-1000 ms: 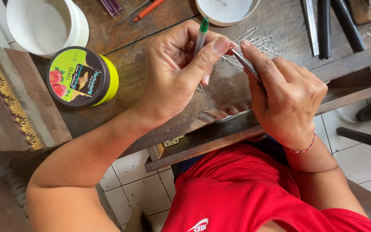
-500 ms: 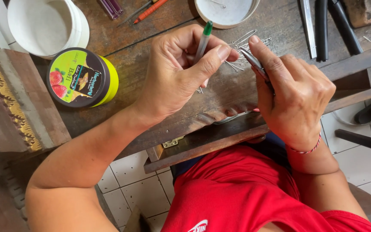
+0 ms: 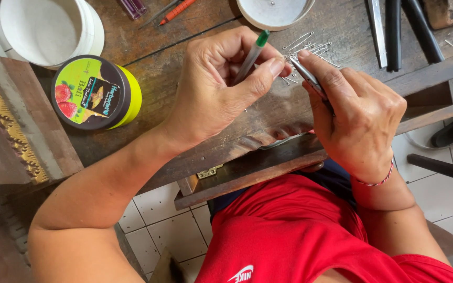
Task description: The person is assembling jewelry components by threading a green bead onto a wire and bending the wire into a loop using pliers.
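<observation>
Green-tipped pen (image 3: pixel 251 54) pinched in the left hand (image 3: pixel 221 89), thumb pressed on it. Right hand (image 3: pixel 355 112) grips metal tweezers (image 3: pixel 310 81), tips beside scattered pins (image 3: pixel 310 44) on the wooden bench (image 3: pixel 184 57).

The person wears a bright red short-sleeved fabric shirt (image 3: pixel 310 230) with a small white logo near its lower edge. Both forearms are bare. A thin red-and-white braided thread bracelet (image 3: pixel 376 181) circles the right wrist.
</observation>
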